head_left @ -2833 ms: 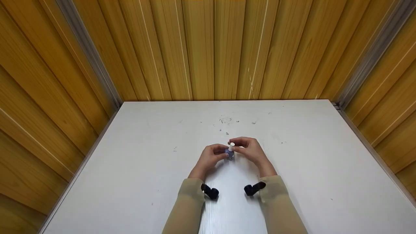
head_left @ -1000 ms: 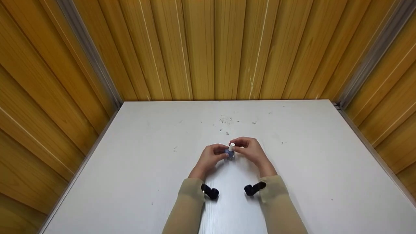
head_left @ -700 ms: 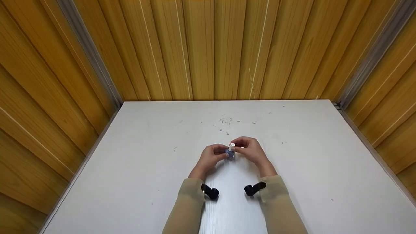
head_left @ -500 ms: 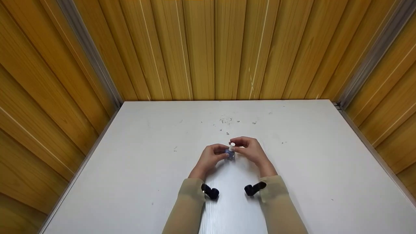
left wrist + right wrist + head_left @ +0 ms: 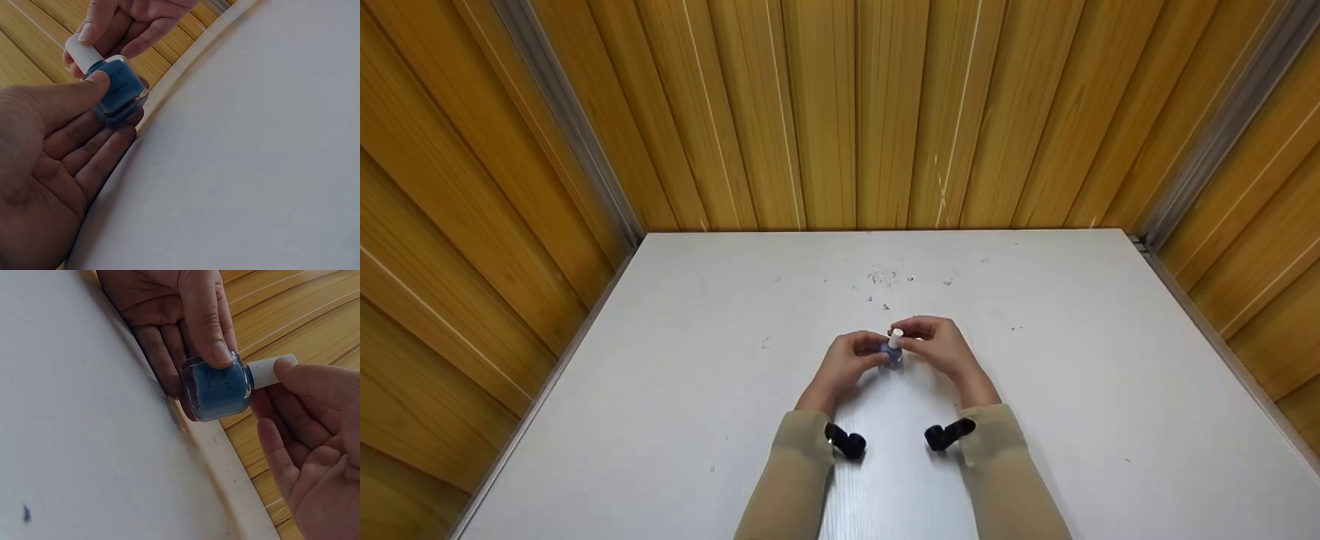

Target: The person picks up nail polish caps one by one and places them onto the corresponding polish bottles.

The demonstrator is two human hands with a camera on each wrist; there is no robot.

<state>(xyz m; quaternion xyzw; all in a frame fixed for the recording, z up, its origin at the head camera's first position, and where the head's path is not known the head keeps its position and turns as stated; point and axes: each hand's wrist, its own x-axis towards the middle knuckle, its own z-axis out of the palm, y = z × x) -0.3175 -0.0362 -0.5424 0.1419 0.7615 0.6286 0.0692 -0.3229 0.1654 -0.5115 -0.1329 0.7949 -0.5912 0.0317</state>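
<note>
A small nail polish bottle (image 5: 219, 395) of clear glass with blue polish and dark lettering is between the two hands. Its white cap (image 5: 264, 372) sits on the neck. My left hand (image 5: 844, 365) holds the glass body, thumb across the front and fingers behind it, as the left wrist view shows on the bottle (image 5: 121, 90). With thumb and fingers my right hand (image 5: 941, 346) pinches the white cap (image 5: 83, 53). In the head view the bottle (image 5: 891, 354) stands nearly upright, cap up, close over the white table.
The white table (image 5: 697, 360) has several dark scuff marks (image 5: 883, 277) beyond the hands. Yellow wood-look panels (image 5: 825, 112) rise behind it and at both sides, with grey metal posts (image 5: 570, 120) in the corners. Black wrist cameras (image 5: 847, 442) are on both sleeves.
Across the earlier frames both hands keep the same hold on the bottle and cap. The right fingertips shift slightly around the cap; the bottle stays in place.
</note>
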